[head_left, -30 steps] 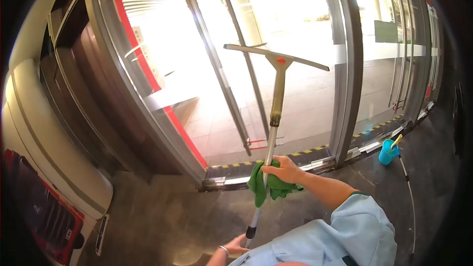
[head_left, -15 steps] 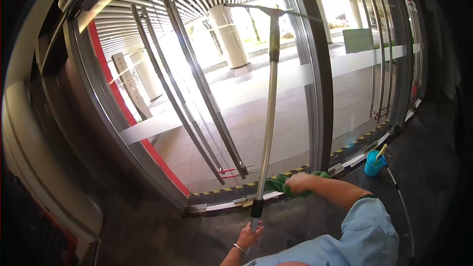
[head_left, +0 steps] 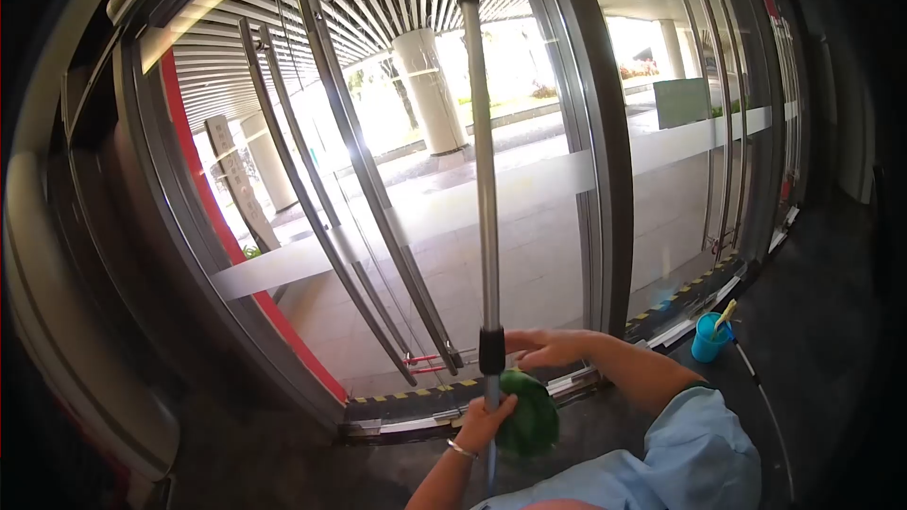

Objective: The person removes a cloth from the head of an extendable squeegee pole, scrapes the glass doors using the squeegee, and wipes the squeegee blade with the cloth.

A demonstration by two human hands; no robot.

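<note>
Glass (head_left: 539, 264) behind — pole (head_left: 485, 198) through left grip (head_left: 484, 421)

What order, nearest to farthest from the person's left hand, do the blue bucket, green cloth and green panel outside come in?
1. Green cloth: just right of the left hand, by the pole.
2. Blue bucket: farther right, on the floor.
3. Green panel: farthest, ahead and right, beyond the glass.

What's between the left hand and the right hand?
The upper part of the green cloth, in the head view. It shows in the gap between left hand and right hand, beside the pole, below its black collar.
</note>
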